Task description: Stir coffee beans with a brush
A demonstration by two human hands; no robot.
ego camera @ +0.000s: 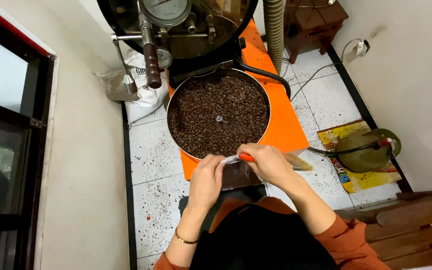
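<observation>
A round metal tray (175,95) full of dark roasted coffee beans (201,110) sits on an orange machine base (281,125). Just below its near rim, my left hand (207,179) pinches the edge of a clear plastic bag (236,172) that has beans inside. My right hand (270,162) grips an orange-handled tool (246,157) at the bag's mouth; the tool's end sticks out to the right, and its exact kind is unclear.
The roaster drum with a gauge (166,10) and a wooden lever handle (152,65) stands behind the tray. A white sack (143,95) leans at the left. A ribbed hose (274,30), cables, a green fan (368,150) and wooden furniture (416,230) stand at the right.
</observation>
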